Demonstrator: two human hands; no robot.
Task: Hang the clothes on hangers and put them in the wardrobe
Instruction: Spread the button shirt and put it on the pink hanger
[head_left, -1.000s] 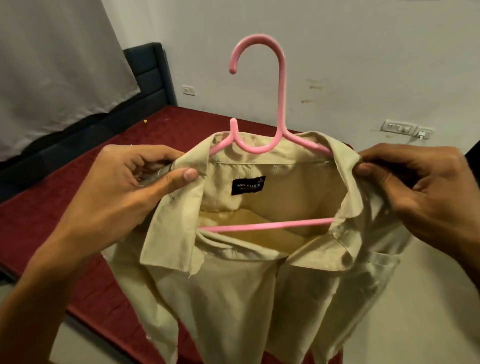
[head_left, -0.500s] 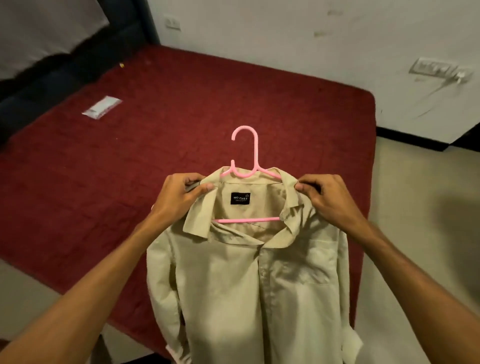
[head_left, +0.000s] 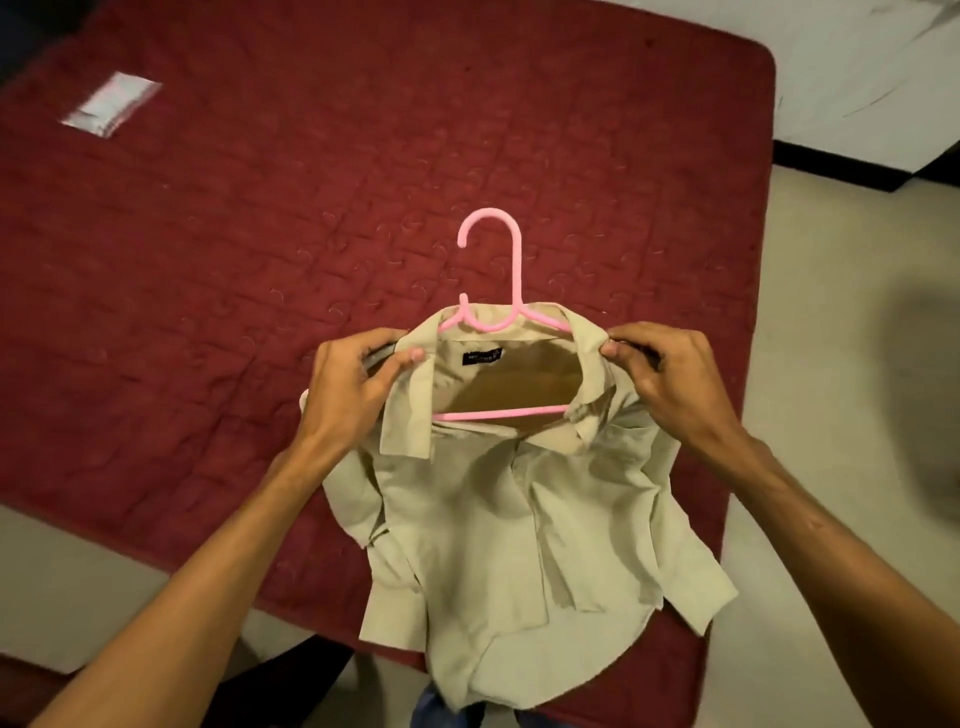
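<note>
Presently, the beige shirt (head_left: 493, 509) lies front-up over the near right part of the red bed (head_left: 260, 260). Its body and sleeves are bunched, and its hem is at the bed's near edge. A pink hanger (head_left: 517, 275) is seated inside the collar. Its hook projects on the far side above the quilt, and its lower bar shows across the open neck. A black label (head_left: 482, 357) sits inside the back of the collar; the wording is too blurred to read.

The left hand (head_left: 353, 395) holds the left side of the collar, thumb on top and fingers curled under the cloth, so its grip is closed on the shirt. The right hand (head_left: 670, 379) pinches the right collar edge between thumb and fingertips, its grip likewise closed on the shirt. Whether the collar is lifted clear of the bed cannot be told.

A small clear packet (head_left: 109, 104) lies on the bed at far left. Pale floor (head_left: 831, 364) runs along the right.
</note>
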